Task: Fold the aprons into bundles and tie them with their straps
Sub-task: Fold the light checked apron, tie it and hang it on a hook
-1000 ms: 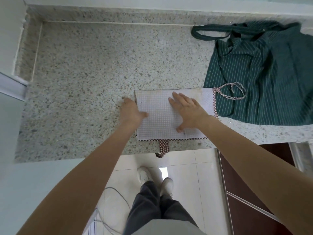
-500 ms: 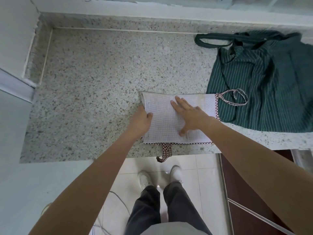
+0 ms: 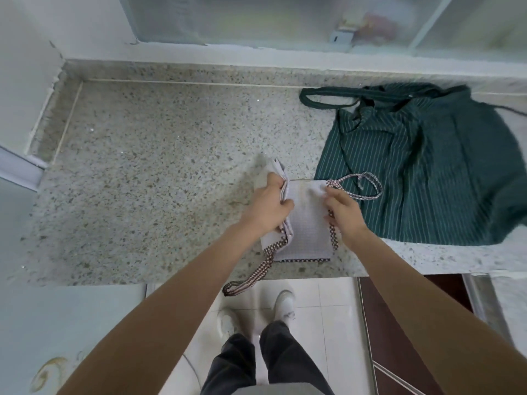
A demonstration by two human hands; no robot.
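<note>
Left hand (image 3: 271, 205) gripping the raised left flap of the white checked fabric apron (image 3: 306, 223) at the speckled stone counter (image 3: 148, 178) edge, right hand (image 3: 343, 210) pinching its right hem; fold half-made, straps untied, green striped apron (image 3: 427, 172) untouched.

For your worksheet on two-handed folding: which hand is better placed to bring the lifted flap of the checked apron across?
Left. The left hand already grips the raised left edge of the checked apron, so it probably completes the fold. The right hand rests at the opposite edge.
</note>
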